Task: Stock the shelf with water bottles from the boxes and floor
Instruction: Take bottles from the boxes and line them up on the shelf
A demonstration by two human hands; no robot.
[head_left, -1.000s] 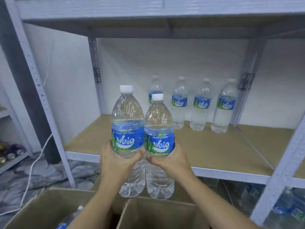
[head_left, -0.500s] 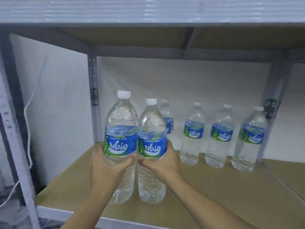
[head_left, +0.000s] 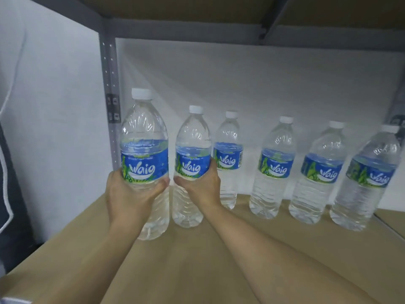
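Placement step: left hand [head_left: 129, 194] and right hand [head_left: 200, 185] each wrap one bottle [head_left: 144, 154] [head_left: 192, 159] left of the back row [head_left: 274, 167]; next, set down on the shelf [head_left: 197, 260], release.

A plain white wall [head_left: 263, 84] fills the background, smooth and unmarked. At the left edge, a dark navy panel [head_left: 11, 205] stands against the same white surface, and a thin white cord [head_left: 6, 102] curves down along it. The cord's ends run out of view, and what the dark panel belongs to cannot be told.
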